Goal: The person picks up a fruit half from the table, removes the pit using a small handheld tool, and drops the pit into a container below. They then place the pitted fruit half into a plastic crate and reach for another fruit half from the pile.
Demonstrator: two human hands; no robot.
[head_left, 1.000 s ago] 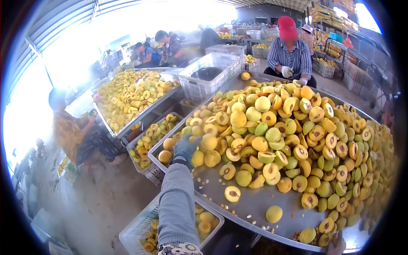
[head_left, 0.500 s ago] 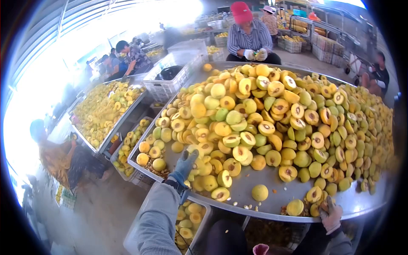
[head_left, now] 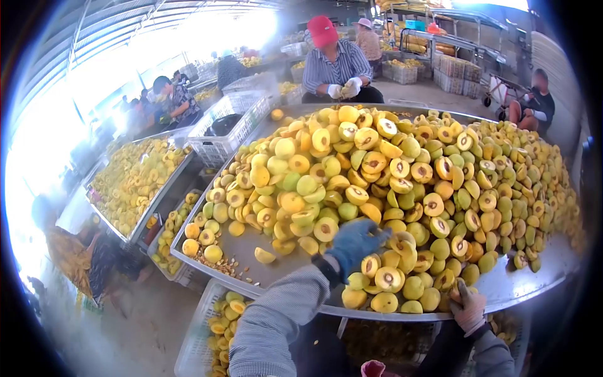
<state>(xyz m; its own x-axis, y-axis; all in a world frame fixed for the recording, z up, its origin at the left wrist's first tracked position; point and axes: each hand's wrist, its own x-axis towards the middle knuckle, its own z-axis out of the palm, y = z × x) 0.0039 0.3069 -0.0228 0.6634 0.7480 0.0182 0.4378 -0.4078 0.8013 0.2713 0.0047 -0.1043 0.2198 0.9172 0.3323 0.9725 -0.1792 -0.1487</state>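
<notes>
A big heap of halved yellow-green apricots [head_left: 433, 169], many with brown pits showing, covers a metal tray-table [head_left: 245, 251]. My left hand [head_left: 358, 245], in a blue glove, reaches over the near part of the tray. It lies against the apricots with its fingers stretched out, gripping none. At the tray's front rim is my right hand [head_left: 468, 308], in a pale glove with darker fingers. It rests beside the nearest halves, thumb and fingers apart; its underside is hidden. Several halves [head_left: 389, 279] lie bunched between the two hands.
A plastic crate of apricots [head_left: 223, 320] stands below the tray's left front. Loose pits [head_left: 220, 267] lie in the left corner. Another loaded tray [head_left: 138, 188] and a white crate [head_left: 229, 129] are at left. A person in a red cap [head_left: 336, 69] sits opposite.
My left hand has swept right across the tray, and apricot halves have piled up toward my right hand. More bare metal shows at the left. The camera view has shifted slightly.
</notes>
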